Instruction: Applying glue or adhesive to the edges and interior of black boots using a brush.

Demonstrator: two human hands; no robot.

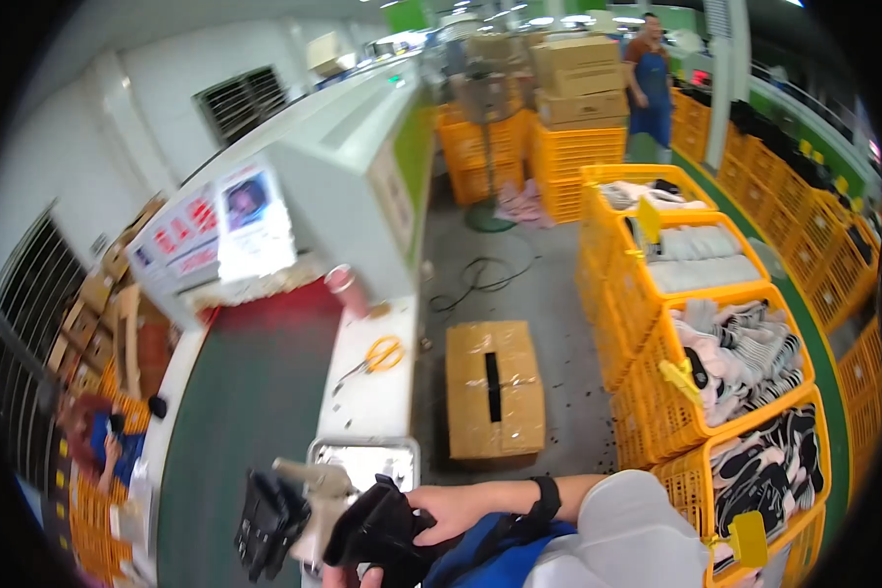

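The right hand reaches across from the right and closes its grip on a bundle of black socks, fingers wrapped over the top edge. The left hand shows only as fingertips at the lower edge under the bundle; its grip cannot be told. The bundle lies just right of a pale tagging gun, apparently touching it. Risk: the gun's tip could catch fingers, or loose socks could slide onto the dark conveyor belt beside the table.

Right hand is bare, black band strapped round the wrist. Blue cloth sits under the forearm, plus a pale grey bit beside it.
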